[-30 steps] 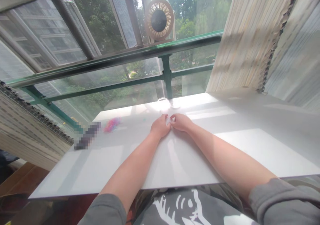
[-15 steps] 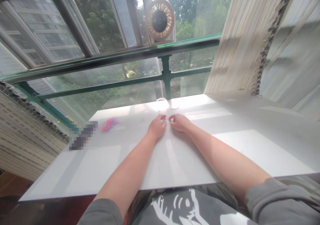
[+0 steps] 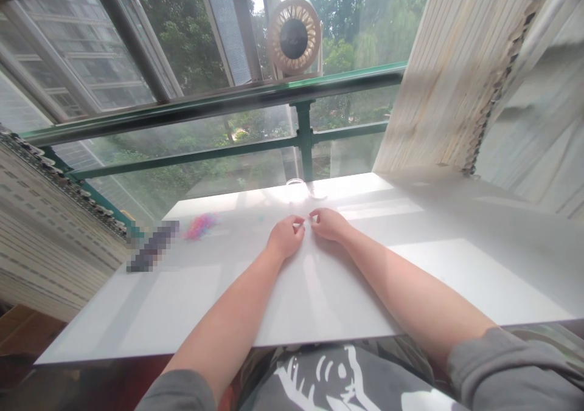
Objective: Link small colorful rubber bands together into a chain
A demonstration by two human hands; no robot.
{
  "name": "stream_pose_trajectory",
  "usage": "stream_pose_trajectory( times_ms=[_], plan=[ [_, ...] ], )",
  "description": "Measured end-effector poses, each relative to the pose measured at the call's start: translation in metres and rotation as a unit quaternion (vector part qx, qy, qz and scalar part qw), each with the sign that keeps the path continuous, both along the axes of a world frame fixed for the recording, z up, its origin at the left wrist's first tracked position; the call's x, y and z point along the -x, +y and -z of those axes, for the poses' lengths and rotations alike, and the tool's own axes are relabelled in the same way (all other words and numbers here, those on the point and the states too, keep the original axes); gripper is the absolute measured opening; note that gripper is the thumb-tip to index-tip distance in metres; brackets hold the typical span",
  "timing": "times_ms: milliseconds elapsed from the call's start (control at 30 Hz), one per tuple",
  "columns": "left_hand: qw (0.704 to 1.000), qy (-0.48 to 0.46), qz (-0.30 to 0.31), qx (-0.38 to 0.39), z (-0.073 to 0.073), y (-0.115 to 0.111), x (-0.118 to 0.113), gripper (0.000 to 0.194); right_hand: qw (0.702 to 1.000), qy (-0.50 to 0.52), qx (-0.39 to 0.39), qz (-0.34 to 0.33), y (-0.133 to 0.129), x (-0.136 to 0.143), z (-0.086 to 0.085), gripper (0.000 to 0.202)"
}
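Near the middle of the white table, my left hand rests with thumb and fingers curled into a pinch. My right hand faces it a short gap away, its fingers bent toward the thumb in the same manner. Whatever lies between the fingertips is too small and washed out by glare to name. Just beyond my hands stands a clear round container, with a clear flat disc beside it on the right. Off to the left lies a loose pile of small pink, red and purple pieces.
The white table reaches the window with its green railing. A blurred-out dark object lies at the table's left edge. A round fan stands above the railing. Curtains hang at both sides.
My left hand has dropped slightly toward me, its fingertips a little lower. The right hand stays almost where it was.
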State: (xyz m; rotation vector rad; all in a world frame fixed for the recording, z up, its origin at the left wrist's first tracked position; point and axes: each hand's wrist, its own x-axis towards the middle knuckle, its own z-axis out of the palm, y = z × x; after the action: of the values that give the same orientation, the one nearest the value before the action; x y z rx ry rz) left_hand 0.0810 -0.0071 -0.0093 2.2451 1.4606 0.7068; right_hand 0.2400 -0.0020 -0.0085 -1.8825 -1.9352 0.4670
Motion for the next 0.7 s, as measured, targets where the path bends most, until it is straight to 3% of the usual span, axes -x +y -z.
stream_pose_trajectory(
  times_ms=[233, 700],
  plan=[
    [0.998, 0.016, 0.048, -0.030, 0.0047, 0.0023, 0.0004, 0.027, 0.999, 0.016, -0.024, -0.016, 0.0017, -0.0010, 0.0020, 0.040],
    [0.998, 0.012, 0.055, -0.011, 0.0000, -0.0013, -0.0023, 0.029, 1.000, 0.014, -0.008, -0.008, 0.0035, -0.0003, 0.0033, 0.034]
  ],
)
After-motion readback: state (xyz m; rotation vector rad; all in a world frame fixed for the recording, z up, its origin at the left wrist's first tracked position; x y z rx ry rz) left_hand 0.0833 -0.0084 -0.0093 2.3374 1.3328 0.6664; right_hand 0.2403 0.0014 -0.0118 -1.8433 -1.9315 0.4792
